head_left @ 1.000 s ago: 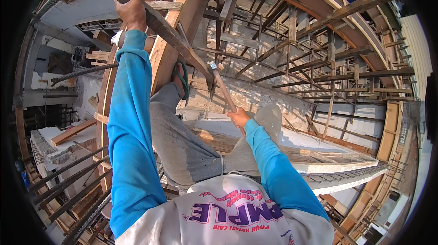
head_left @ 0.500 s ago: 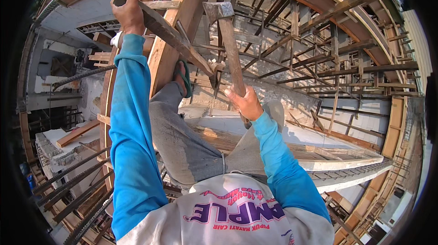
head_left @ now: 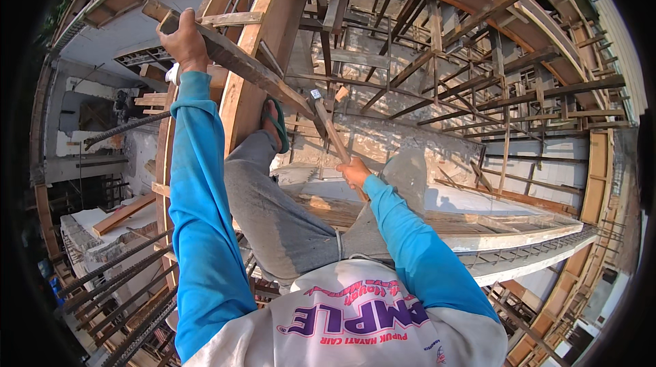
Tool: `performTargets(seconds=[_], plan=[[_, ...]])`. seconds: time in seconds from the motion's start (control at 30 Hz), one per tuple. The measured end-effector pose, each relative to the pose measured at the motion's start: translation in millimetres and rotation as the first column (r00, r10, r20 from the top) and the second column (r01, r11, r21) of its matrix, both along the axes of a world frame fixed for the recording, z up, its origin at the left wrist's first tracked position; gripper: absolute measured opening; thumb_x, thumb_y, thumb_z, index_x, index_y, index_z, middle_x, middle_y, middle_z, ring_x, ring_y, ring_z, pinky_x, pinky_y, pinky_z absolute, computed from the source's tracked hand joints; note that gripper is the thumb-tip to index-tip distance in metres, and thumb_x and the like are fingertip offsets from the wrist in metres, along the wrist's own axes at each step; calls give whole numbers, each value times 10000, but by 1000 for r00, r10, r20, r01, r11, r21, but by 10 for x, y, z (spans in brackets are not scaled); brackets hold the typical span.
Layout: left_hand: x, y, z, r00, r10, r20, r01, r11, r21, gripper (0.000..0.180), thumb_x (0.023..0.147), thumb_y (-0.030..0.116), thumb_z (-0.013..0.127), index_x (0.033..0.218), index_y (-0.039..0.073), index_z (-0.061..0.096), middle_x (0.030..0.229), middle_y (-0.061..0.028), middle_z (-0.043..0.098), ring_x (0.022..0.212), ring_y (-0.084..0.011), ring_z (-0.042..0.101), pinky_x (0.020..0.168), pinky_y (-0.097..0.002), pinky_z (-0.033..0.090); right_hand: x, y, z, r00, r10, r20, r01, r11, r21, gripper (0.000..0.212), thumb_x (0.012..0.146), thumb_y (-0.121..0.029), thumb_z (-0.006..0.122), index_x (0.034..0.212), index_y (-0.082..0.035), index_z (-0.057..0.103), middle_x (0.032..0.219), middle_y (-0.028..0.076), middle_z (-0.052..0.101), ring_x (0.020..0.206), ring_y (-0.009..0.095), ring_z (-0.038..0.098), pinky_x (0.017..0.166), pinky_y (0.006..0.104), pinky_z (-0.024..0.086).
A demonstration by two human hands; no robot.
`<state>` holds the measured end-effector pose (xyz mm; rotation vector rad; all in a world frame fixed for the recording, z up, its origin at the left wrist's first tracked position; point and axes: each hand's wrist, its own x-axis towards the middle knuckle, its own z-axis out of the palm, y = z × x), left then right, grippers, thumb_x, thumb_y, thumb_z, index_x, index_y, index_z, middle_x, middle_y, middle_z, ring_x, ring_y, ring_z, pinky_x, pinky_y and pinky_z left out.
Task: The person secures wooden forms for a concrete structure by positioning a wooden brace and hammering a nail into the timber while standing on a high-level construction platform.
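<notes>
My left hand, at the upper left, grips the upper end of a long timber. The timber slopes down to the right, across a plank-sided form. In my right hand, the fingers are wrapped round the wooden handle of a hatchet. The metal head of the hatchet is down at the timber's lower end; whether the blade is in the wood I cannot tell. A small pale wood chip shows just right of the hatchet head.
My foot in a green sandal is beside the form, close to the timber. Rebar rods stick out at the lower left. Many wooden props and braces stand below at the right. A wood-edged ledge runs under my legs.
My right hand has swung the hatchet down and left, from raised to the timber's lower end. A chip now appears beside it. My left hand still grips the timber, shifted slightly left and down.
</notes>
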<state>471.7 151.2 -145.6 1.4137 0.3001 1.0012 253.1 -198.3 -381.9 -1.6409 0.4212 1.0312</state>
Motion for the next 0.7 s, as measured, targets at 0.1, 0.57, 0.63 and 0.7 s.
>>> performTargets(seconds=[0.1,0.57,0.63,0.7], plan=[[63,-92,84,997,42,59,-44,999,29,361,726,153,705,984,-21,523,818,-54,577,696,-158,560,639,-301,473,89,-63,217,992,-85,-93,94,990,105,254,843,-219,639,814,-8,500,537,29,430,392,131,417,340,309,349],[-56,-163,-131,986,53,159,-46,998,-43,212,743,157,677,852,-14,613,774,-67,612,640,-178,583,613,-311,488,166,-131,35,998,34,-47,-38,996,-79,295,862,-203,629,958,40,491,558,42,444,406,138,428,345,318,372],[-110,-173,-111,988,46,144,-36,997,-74,193,742,149,671,832,-13,618,761,-72,621,633,-167,589,612,-304,490,179,-133,110,1000,13,-22,-15,997,-70,292,845,-207,633,895,53,509,562,57,464,403,155,451,340,326,380],[-185,-121,-83,993,-9,116,21,995,-98,278,738,140,683,943,-17,579,844,-71,607,712,-164,579,670,-306,484,205,-137,206,1000,-12,6,12,998,-61,298,828,-211,636,832,66,528,565,71,484,400,171,475,335,335,388]])
